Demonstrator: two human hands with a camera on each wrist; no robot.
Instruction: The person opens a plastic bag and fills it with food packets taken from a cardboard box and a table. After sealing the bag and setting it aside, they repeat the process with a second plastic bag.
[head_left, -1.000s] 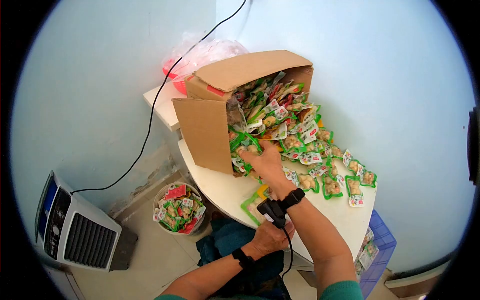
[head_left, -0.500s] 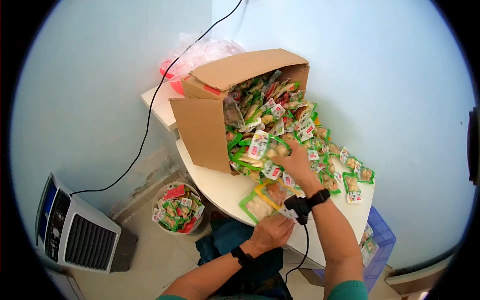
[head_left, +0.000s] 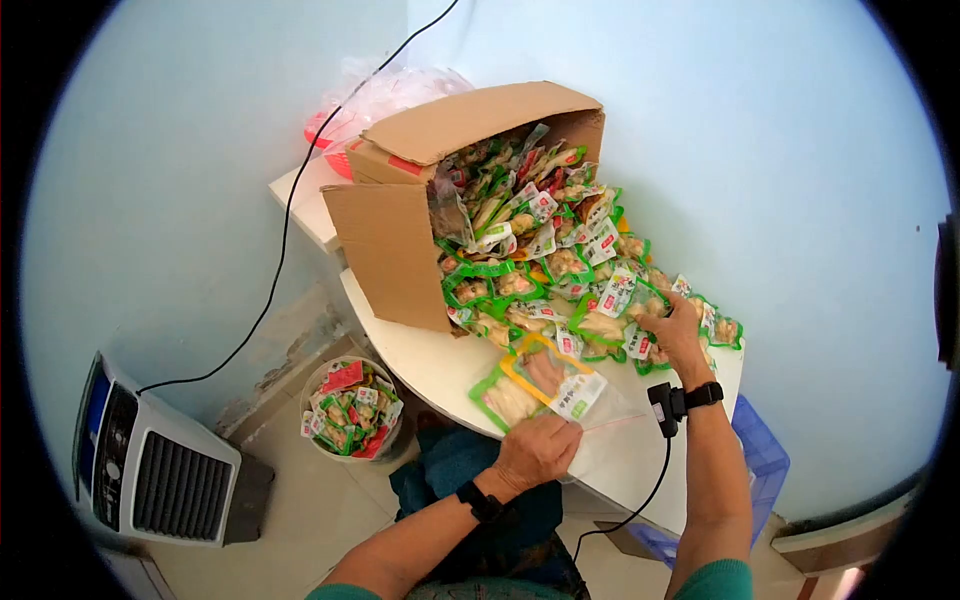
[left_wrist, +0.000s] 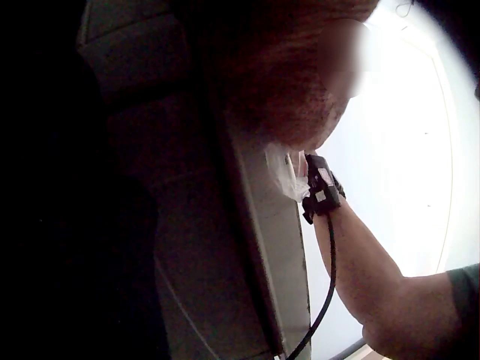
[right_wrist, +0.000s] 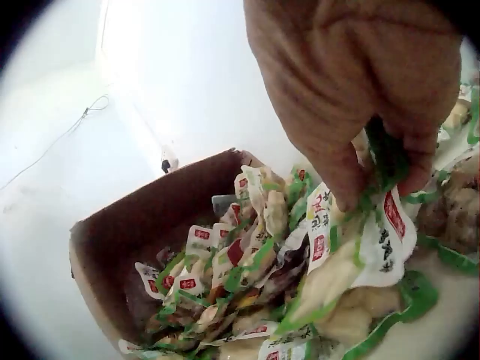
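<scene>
In the head view my right hand [head_left: 678,335] is over the right part of a spread of green-edged snack packets. Its thumb and fingers pinch green-and-white snack packets [right_wrist: 330,274], as the right wrist view shows up close. At the table's front edge my left hand [head_left: 538,450] grips a clear plastic bag [head_left: 615,412], its fingers curled in. A yellow-edged packet [head_left: 547,370] and a green-edged packet [head_left: 507,400] lie just beyond that hand, overlapping each other. The left wrist view is dark, with a bit of the translucent bag [left_wrist: 283,174] below the hand.
A cardboard box [head_left: 385,250] lies on its side, packets spilling onto the white table [head_left: 430,365]. On the floor stand a bucket of packets [head_left: 352,410], an air cooler [head_left: 165,455] and a blue basket [head_left: 765,460]. A black cable [head_left: 285,240] hangs by the wall.
My right hand has moved right from the box opening, carrying snack packets. The left hand stays near the table edge; the yellow-edged packet beside it shows more fully now.
</scene>
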